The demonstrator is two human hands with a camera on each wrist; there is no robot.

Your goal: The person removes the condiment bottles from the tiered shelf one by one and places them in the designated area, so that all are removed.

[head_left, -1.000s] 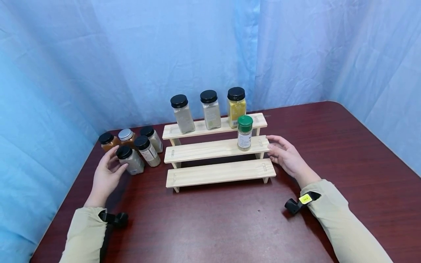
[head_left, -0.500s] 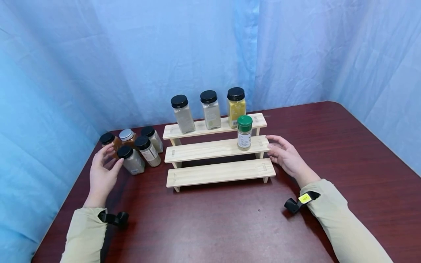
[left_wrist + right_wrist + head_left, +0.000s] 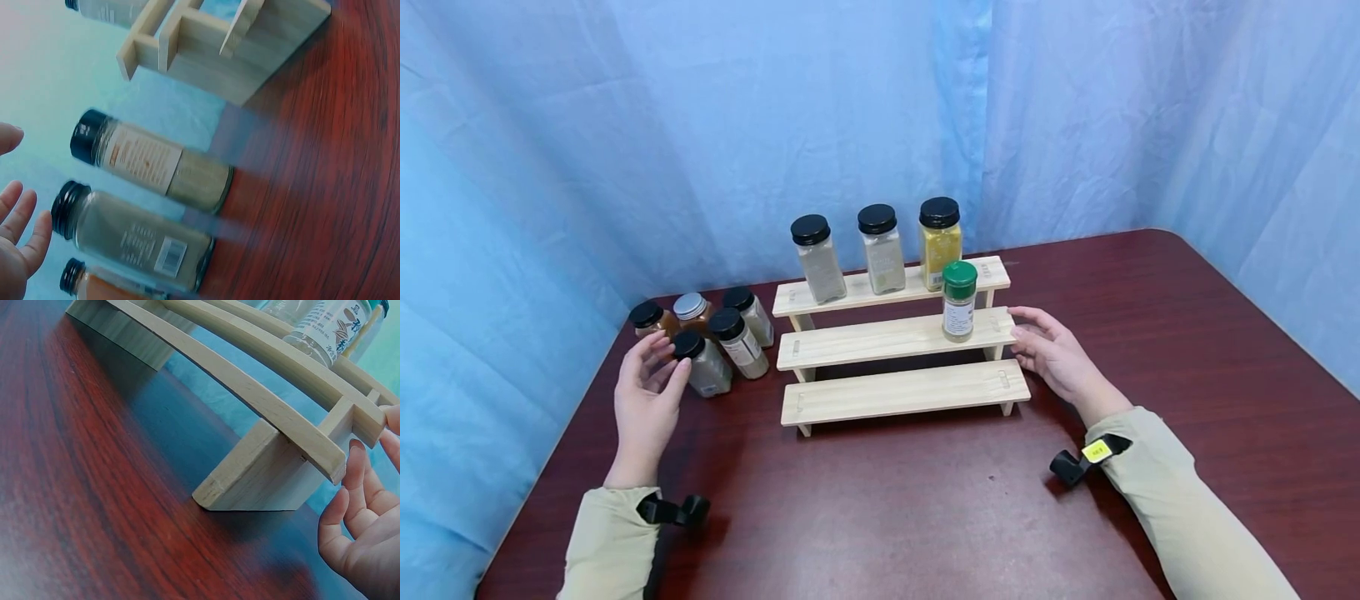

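Note:
My left hand [image 3: 647, 400] is beside a square glass spice jar [image 3: 709, 371] with a black lid, thumb and fingers spread around the lid's near side. In the left wrist view, fingers [image 3: 39, 240] come close to that lid; contact is unclear. The jar stands on the table. My right hand [image 3: 1060, 362] holds the right end of a three-tier wooden rack [image 3: 880, 396] at its middle shelf. The right wrist view has the fingers [image 3: 355, 465] curled by the shelf ends. A green-capped spice jar [image 3: 958, 308] stands at the middle shelf's right.
Three black-lidded jars, including a yellow-filled jar [image 3: 941, 246], line the top shelf. By my left hand stand a labelled jar [image 3: 745, 350], a silver-lidded jar [image 3: 692, 308] and other black-lidded jars. Blue curtains [image 3: 775, 125] hang behind the dark red table [image 3: 910, 508].
My left hand drew back a little from the black-lidded jar, then shifted right toward its lid again. My right hand stays at the rack's end.

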